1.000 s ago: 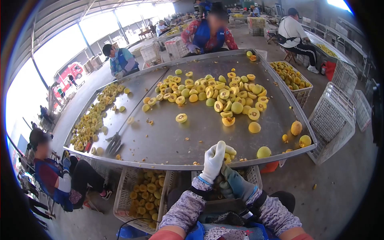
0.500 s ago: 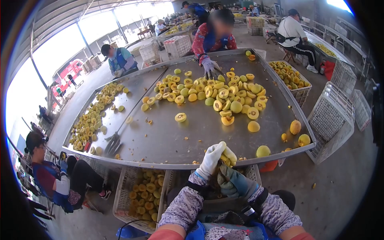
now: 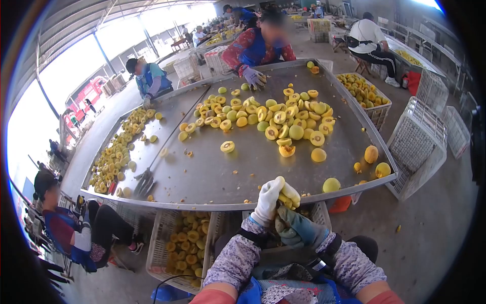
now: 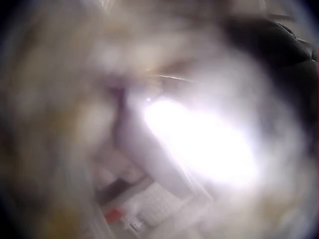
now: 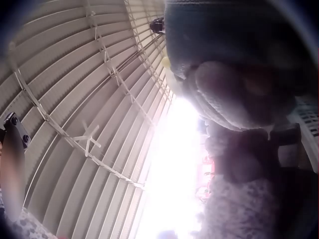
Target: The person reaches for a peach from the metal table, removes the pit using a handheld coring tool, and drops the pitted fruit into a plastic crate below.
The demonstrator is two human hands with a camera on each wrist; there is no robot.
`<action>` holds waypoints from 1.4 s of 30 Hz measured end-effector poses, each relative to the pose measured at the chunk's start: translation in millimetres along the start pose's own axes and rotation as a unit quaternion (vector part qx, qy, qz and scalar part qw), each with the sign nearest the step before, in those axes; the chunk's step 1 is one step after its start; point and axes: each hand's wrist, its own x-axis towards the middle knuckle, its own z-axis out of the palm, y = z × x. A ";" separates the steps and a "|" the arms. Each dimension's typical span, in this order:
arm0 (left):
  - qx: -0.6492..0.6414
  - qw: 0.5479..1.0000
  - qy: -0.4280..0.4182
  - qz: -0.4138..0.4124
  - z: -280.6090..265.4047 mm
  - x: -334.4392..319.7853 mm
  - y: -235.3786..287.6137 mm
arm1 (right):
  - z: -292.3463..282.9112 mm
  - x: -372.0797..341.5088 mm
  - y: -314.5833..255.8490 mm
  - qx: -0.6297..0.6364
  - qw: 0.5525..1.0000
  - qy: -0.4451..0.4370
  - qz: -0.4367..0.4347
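My left hand [image 3: 267,201], in a white glove, is raised just past the near edge of the metal table [image 3: 212,175]. Its yellow-stained fingers curl round a piece of yellow peach [image 3: 287,203], mostly covered by them. Close below it on the right is my right hand [image 3: 304,229], in a grey-blue glove with bent fingers. I cannot tell what it holds, since the palm side is hidden. The dark right glove [image 5: 224,94] fills the upper right of the right wrist view. The left wrist view is a bright blur.
Halved and whole peaches [image 3: 283,119] lie heaped mid-table, with more halves [image 3: 109,157] along its left side. A crate of peach halves [image 3: 164,248] stands under the near edge. Another full crate [image 3: 379,109] and tipped crates [image 3: 417,147] are to the right. People sit around the table.
My hands stay together; the right has turned with its fingers higher against the left. The person opposite has reached onto the table and swept leftwards. The person at far left now reaches to the halves.
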 end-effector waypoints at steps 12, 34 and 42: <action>-0.026 0.996 -0.088 0.017 -2.9 4.8 -11.6 | -10.0 10.7 10.7 0.230 0.958 -0.168 0.021; 0.612 0.747 0.234 0.114 -103.9 -8.2 102.0 | -30.8 18.2 2.1 -0.508 0.704 0.306 -0.391; 0.726 0.686 0.031 0.042 -47.7 186.6 33.2 | -41.1 1.6 -15.1 -0.433 0.739 0.375 -0.355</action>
